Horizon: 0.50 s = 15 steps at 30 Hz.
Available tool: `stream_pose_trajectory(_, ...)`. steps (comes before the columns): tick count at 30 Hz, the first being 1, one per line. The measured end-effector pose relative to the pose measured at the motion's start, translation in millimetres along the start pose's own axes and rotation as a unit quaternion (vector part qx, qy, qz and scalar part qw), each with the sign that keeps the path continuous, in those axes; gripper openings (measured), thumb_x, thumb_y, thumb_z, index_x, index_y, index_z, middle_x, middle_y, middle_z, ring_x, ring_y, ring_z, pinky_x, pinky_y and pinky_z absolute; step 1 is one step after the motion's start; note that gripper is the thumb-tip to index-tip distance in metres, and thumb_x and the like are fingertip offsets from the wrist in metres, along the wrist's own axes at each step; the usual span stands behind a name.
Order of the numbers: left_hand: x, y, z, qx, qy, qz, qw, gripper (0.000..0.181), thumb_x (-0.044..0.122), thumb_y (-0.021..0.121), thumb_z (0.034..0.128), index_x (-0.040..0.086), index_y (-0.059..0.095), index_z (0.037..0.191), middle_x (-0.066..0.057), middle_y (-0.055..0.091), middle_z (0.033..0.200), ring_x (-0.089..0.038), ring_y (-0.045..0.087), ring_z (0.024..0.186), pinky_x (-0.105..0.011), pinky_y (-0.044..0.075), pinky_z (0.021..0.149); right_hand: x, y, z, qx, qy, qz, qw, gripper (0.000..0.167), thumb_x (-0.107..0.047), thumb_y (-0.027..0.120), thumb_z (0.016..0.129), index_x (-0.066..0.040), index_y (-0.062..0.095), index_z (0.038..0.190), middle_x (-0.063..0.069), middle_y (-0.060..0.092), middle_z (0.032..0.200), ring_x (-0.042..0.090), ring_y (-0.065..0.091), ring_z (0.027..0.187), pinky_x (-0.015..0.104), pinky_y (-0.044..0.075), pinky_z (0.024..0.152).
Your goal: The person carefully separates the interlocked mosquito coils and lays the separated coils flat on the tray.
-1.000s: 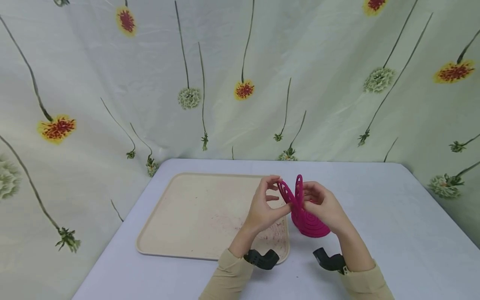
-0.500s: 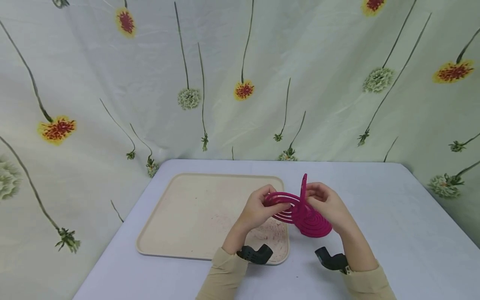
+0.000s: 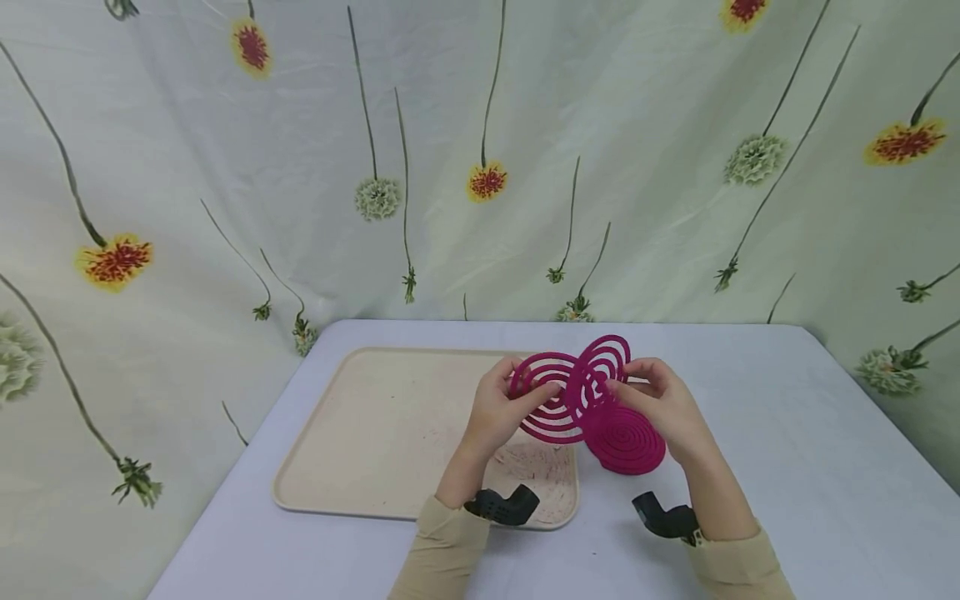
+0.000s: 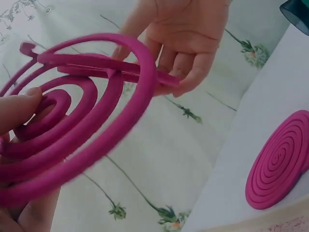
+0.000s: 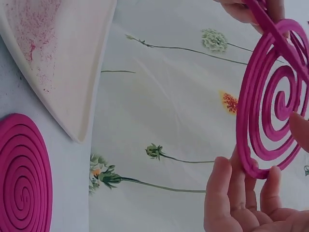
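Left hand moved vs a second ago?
Yes: in the head view the left hand has shifted left, farther in from the right edge of the tray.

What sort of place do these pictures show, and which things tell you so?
It is probably a simple indoor work corner, perhaps arranged for filming. A white table stands before a flower-print backdrop, and a beige tray lies on the table.
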<state>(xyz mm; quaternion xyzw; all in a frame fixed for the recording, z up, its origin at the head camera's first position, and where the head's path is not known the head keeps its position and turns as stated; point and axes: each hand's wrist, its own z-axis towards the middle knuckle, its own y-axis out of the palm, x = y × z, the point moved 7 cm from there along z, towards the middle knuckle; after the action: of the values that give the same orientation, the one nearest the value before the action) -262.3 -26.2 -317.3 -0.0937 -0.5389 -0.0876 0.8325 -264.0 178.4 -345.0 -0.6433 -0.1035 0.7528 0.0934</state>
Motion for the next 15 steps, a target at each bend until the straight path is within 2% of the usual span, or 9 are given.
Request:
stream_pose_trajectory(3,-0.6,-8.4,0.3,0.027,-0.008,0.005,0.9996,0.027,0.001,0.067,0.0851,-0.009,0.054,0.106,-0.026,0.066,0.093,-0.025,0.069,0.082,-0.035,0.056,0.073,-0.4,-3.4,0.9,0.008,0.0,0.015,0.9999,0.049,-0.021,0.065,0.089,0.0,0.036,0.123,0.017,0.055,0.114,0.013,0.06,0.095,0.024,0.049,0.084)
stream_pose_trajectory(5,-1.8,-12.6,0.4,0.036,-0.02,0.011,0.9991,0.028,0.001,0.067,0.0851,-0.009,0.054,0.108,-0.026,0.066,0.093,-0.026,0.069,0.082,-0.035,0.056,0.073,-0.4,-3.8,1.4,-0.004,-0.003,0.028,0.9996,0.052,-0.019,0.065,0.089,0.0,0.033,0.125,0.018,0.059,0.109,0.011,0.062,0.088,0.022,0.05,0.081)
stream_pose_trajectory(8,-3.6,-15.4,0.5,0.033,-0.043,0.019,0.9983,0.029,0.002,0.066,0.0851,-0.007,0.052,0.109,-0.027,0.066,0.093,-0.027,0.069,0.081,-0.037,0.056,0.073,0.0,-2.8,1.0,-0.04,-0.012,0.019,0.999,0.053,-0.019,0.065,0.089,0.001,0.036,0.129,0.016,0.065,0.101,0.012,0.064,0.082,0.024,0.052,0.077)
stream_pose_trajectory(12,-7.5,-14.5,0.0,-0.009,-0.07,0.02,0.9973,0.038,0.001,0.066,0.0851,-0.003,0.045,0.117,-0.027,0.066,0.092,-0.026,0.069,0.079,-0.039,0.056,0.072,1.2,1.2,-2.8,-0.121,-0.024,-0.006,0.9923,0.045,-0.018,0.064,0.089,0.007,0.048,0.122,0.016,0.067,0.091,0.017,0.066,0.077,0.029,0.055,0.072)
stream_pose_trajectory(15,-14.8,-10.3,0.6,-0.078,-0.06,0.003,0.9951,0.047,-0.001,0.064,0.0859,0.001,0.033,0.122,-0.025,0.065,0.086,-0.021,0.068,0.072,-0.032,0.057,0.067,1.7,7.6,-7.4,-0.204,-0.025,-0.009,0.9787,0.037,-0.016,0.062,0.09,0.012,0.054,0.113,0.018,0.067,0.085,0.023,0.068,0.072,0.032,0.057,0.069)
